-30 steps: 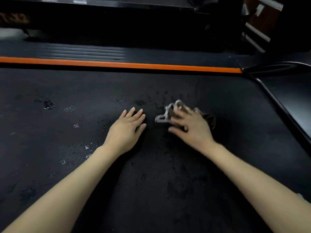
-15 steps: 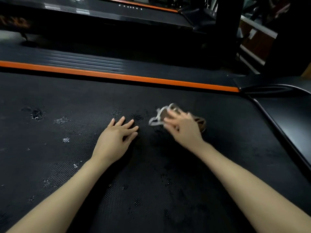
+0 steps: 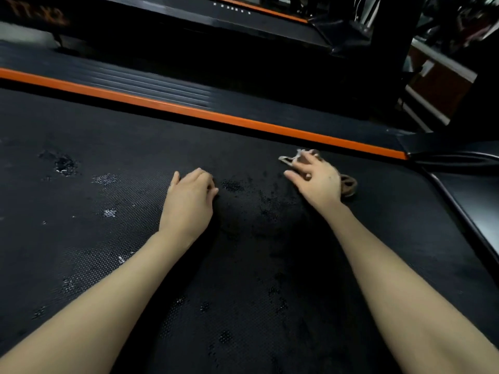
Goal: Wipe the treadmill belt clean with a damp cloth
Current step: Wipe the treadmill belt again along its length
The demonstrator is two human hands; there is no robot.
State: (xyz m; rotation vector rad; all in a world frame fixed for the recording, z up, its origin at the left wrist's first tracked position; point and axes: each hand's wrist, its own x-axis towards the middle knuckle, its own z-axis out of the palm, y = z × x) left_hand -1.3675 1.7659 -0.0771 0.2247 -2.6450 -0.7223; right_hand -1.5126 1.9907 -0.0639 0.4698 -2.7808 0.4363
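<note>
Belt surface: We saw the treadmill belt [image 3: 86,125] as a matte black sheet with a fine dotted grain, filling most of the frame from the lower edge to the upper middle.
Wet marks: Glistening damp patches [image 3: 64,164] lay scattered over the left and centre of the belt, irregular in shape and catching the light.
Cloth: The cloth [image 3: 348,184] was bunched and crumpled on the belt right of centre, near the belt's far edge. It showed a brownish fold at the right of the hand and a pale frayed edge at the fingertips.
Right hand: Our right hand [image 3: 316,182] lay over the cloth, fingers bent down around the bunched fabric and gripping it against the belt.
Left hand: Our left hand [image 3: 189,201] rested on the belt at centre frame, well apart from the right, fingers loosely bent at the knuckles and holding nothing.
Edge trim: A smooth orange strip [image 3: 189,112] ran diagonally along the belt's far side.
Side rail: Beyond it lay a dark ribbed side rail [image 3: 135,82] with long parallel grooves.
Right side: A glossy black cover [image 3: 480,201] with a curved edge bordered the belt at the right of the frame.
</note>
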